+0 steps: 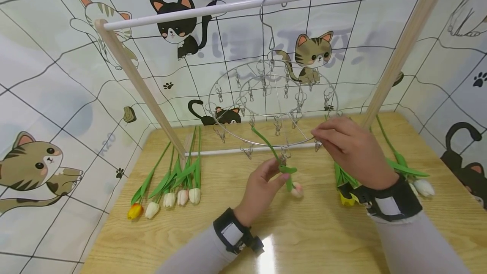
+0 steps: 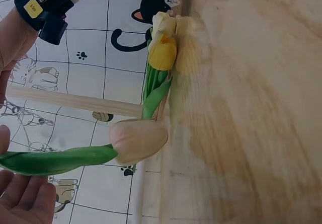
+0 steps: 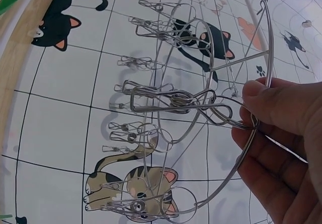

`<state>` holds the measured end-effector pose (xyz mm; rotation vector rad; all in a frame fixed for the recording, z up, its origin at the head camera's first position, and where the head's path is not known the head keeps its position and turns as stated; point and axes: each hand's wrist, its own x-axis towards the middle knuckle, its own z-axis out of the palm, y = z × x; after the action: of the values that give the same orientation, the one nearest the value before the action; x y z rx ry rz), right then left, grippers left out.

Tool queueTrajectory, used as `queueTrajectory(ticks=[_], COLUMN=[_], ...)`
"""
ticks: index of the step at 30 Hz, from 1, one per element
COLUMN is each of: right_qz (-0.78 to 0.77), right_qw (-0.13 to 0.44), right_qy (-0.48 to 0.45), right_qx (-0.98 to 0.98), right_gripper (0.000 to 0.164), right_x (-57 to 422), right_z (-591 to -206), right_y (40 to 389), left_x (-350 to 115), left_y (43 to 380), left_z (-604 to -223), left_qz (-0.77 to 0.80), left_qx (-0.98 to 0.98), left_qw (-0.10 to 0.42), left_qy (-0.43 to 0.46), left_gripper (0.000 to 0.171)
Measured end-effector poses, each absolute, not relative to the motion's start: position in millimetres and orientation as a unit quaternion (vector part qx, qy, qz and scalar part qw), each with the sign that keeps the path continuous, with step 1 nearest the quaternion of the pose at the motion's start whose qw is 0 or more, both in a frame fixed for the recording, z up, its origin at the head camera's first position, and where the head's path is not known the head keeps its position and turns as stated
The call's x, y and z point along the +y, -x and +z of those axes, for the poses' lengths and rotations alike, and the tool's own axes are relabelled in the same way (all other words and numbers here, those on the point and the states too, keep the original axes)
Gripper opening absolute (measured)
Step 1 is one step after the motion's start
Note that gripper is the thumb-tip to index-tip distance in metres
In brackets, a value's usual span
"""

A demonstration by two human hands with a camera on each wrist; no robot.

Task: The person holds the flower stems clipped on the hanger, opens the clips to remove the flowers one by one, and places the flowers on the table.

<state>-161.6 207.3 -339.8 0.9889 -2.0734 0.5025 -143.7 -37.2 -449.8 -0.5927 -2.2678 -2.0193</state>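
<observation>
A round wire clip hanger with many dangling metal clips hangs by its hook from a white rod. My right hand pinches the hanger's outer ring between thumb and fingers at the near right side. Below the ring, my left hand holds a pale pink artificial tulip by its green stem and leaf. In the head view its bloom points down to the right, and its stem rises up-left toward the clips. Whether the stem tip touches a clip cannot be told.
Several white, pink and orange tulips lie on the wooden table at the left. White tulips and a yellow one lie at the right, partly behind my right arm. Wooden posts support the rod; cat-print cloth surrounds the table.
</observation>
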Motion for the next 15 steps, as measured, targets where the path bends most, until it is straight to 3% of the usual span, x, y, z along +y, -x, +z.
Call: queueTrajectory(ticks=[3,5,7,8,11,15], right_qz=[0.2,0.201,0.202,0.203,0.209,0.21], right_qw=[0.381,0.38,0.383,0.385,0.391,0.394], right_qy=[-0.388,-0.387,-0.386,-0.386,-0.384,-0.381], right_qx=[-0.815,-0.816,-0.815,-0.814,-0.81,-0.809], right_gripper=[0.019,0.024,0.018,0.02,0.048,0.053], right_x=[207.3,207.1,206.4,206.0,205.0,204.1], right_z=[-339.5,-339.6,-339.8,-340.0,-340.3,-339.6], right_y=[161.6,161.7,162.3,162.6,163.2,162.7], left_x=[-35.6,-35.3,-35.3,-35.4,-35.7,-35.8], left_y=[143.7,143.6,143.7,143.7,143.8,144.0], left_z=[-452.3,-453.7,-454.5,-454.5,-454.0,-454.2], left_qz=[-0.665,-0.667,-0.666,-0.664,-0.657,-0.652], left_qx=[-0.72,-0.717,-0.717,-0.719,-0.726,-0.732], left_qw=[0.029,0.037,0.045,0.047,0.044,0.041], left_qy=[0.196,0.198,0.2,0.2,0.198,0.195], left_gripper=[0.028,0.021,0.017,0.016,0.016,0.017])
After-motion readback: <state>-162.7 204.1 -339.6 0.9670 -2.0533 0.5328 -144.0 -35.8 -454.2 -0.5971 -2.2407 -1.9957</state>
